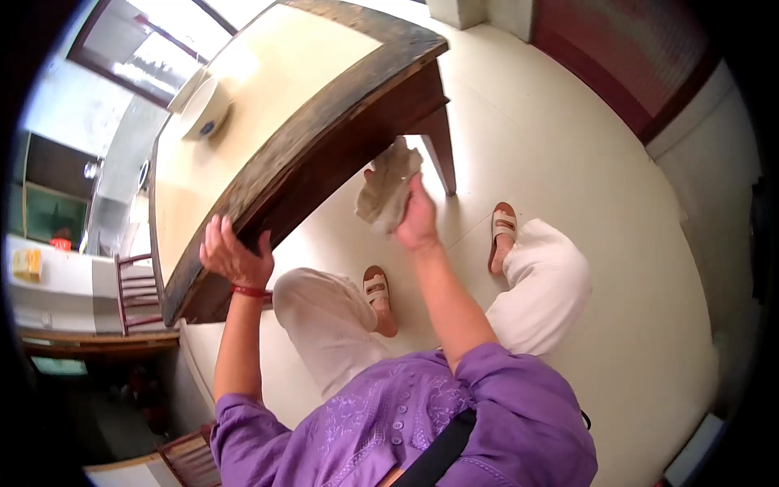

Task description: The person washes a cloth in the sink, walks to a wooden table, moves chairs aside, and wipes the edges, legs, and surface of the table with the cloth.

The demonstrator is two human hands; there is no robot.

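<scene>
My right hand (418,217) grips a crumpled grey-beige cloth (386,183), holding it in the air below the near edge of a wooden table (296,61). The cloth hangs over the pale floor, beside a table leg. At the table's dark, worn border is my left hand (236,258), with its fingers apart and nothing in it. Whether its fingertips touch the border, I cannot tell. A red band circles the left wrist.
On the tabletop stands a white bowl (207,109) with a dark blue mark. A wooden chair (138,292) is at the table's left end. My sandalled feet are on the tiled floor (625,268). A reddish door panel (617,57) stands at upper right.
</scene>
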